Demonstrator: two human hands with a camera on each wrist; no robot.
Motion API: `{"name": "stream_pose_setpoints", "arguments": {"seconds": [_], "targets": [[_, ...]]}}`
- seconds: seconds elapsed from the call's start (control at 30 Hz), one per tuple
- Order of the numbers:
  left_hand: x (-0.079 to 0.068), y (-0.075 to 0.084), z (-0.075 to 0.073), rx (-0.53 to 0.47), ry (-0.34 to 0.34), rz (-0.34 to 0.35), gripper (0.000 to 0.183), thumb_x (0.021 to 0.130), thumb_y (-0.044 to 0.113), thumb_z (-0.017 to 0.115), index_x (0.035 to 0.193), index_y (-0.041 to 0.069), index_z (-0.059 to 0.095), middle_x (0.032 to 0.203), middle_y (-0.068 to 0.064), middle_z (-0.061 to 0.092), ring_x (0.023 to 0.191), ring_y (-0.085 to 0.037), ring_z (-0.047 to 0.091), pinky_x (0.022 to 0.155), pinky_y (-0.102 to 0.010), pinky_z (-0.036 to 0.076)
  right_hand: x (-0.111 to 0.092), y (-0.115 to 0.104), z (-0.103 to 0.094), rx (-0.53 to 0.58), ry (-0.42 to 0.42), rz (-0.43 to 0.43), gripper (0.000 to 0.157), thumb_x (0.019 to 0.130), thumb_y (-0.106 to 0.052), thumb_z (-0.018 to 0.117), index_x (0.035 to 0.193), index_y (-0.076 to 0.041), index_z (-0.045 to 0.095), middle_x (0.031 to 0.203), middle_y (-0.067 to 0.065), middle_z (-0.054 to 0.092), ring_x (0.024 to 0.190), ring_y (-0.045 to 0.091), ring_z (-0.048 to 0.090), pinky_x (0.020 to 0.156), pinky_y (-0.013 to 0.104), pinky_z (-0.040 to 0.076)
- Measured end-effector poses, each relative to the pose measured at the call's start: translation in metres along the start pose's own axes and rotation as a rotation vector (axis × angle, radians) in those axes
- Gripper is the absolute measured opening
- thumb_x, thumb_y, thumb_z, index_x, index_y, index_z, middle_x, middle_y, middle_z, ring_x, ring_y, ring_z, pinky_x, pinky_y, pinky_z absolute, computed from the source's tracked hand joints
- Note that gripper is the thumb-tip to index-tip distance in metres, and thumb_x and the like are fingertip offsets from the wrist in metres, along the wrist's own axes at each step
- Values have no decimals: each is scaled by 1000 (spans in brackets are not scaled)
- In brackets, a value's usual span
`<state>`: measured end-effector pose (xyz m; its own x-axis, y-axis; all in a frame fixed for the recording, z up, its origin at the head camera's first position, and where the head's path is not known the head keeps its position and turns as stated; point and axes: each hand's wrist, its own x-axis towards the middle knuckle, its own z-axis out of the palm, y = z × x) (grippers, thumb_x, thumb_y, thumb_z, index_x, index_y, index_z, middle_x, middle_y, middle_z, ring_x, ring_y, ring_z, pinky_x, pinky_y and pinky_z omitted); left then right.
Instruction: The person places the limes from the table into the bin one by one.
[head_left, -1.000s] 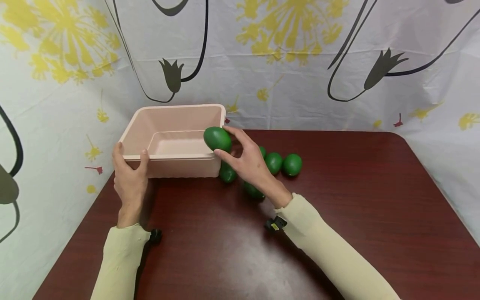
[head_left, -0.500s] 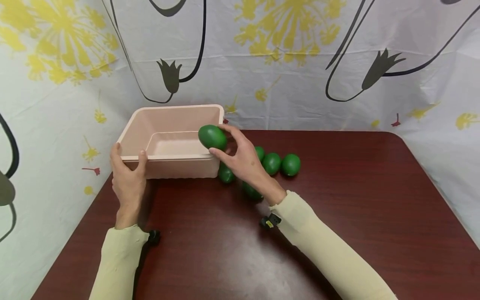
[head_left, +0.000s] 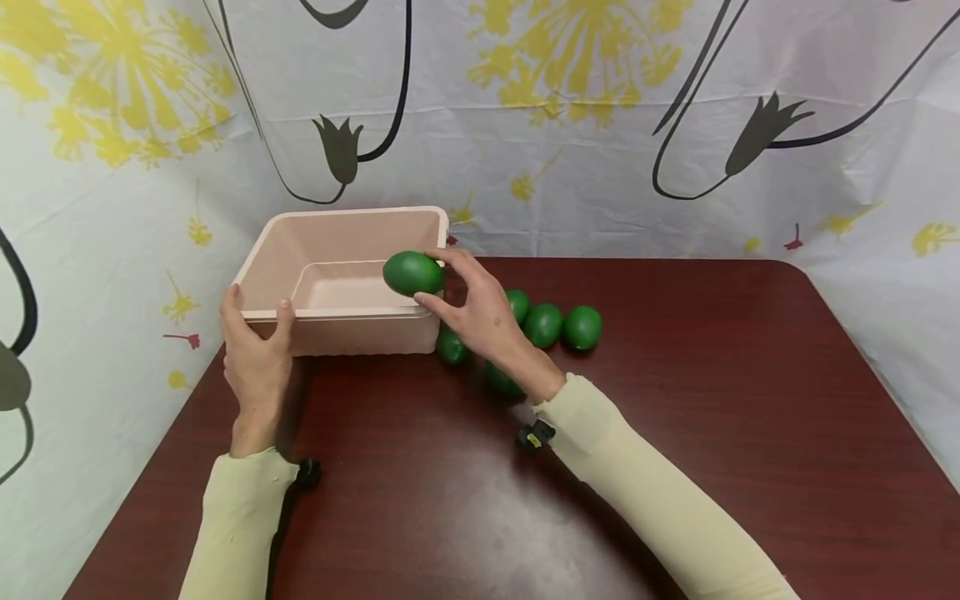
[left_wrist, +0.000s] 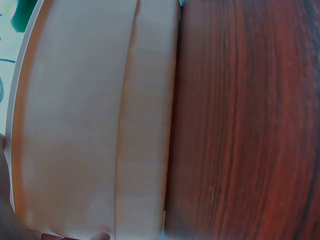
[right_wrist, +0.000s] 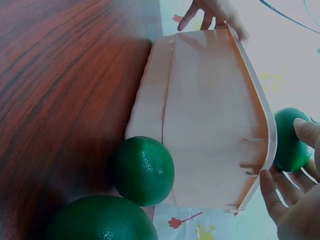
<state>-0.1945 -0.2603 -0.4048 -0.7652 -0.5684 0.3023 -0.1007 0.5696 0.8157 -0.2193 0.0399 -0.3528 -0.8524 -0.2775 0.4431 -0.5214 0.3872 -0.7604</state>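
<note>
A pale pink rectangular plastic bin (head_left: 367, 335) stands at the left of the table. My left hand (head_left: 257, 362) grips its front left corner, thumb over the front rim and fingers along the left side. My right hand (head_left: 483, 312) pinches a smooth green lime-like fruit (head_left: 412, 273) between thumb and fingers, over the bin's right end and above the rim. In the right wrist view this fruit (right_wrist: 292, 140) shows just beyond the rim, with fingers beneath it. The visible part of the bin's floor holds nothing; its right end is hidden by the fruit and hand.
Several more green fruits lie right of the bin, including one (head_left: 582, 327) farthest right and one (head_left: 452, 346) close against the bin's wall. Another (head_left: 504, 380) is partly hidden under my right wrist. A patterned cloth (head_left: 570, 192) hangs behind the dark red table (head_left: 712, 400).
My right hand has moved left with the green fruit, carrying it farther over the bin's opening. My left hand keeps its grip and the bin stays in place.
</note>
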Motion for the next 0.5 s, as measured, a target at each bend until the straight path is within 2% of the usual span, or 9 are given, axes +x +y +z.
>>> {"name": "stream_pose_setpoints", "arguments": {"seconds": [0.23, 0.5], "targets": [[0, 0, 1, 3, -1, 6, 80, 91, 65, 58, 162, 40, 29, 169, 12, 36, 141, -44, 51, 109, -66, 36, 2, 3, 0, 91, -3, -32, 44, 99, -19, 71, 140, -11, 60, 136, 12, 62, 127, 27, 64, 96, 44, 57], [1, -1, 2, -8, 4, 2, 79, 91, 63, 59, 161, 40, 30, 169, 12, 36, 144, -40, 50, 111, -64, 36, -4, 10, -4, 92, 25, -13, 40, 99, -21, 71, 137, -9, 63, 136, 6, 62, 125, 22, 62, 94, 37, 58]]}}
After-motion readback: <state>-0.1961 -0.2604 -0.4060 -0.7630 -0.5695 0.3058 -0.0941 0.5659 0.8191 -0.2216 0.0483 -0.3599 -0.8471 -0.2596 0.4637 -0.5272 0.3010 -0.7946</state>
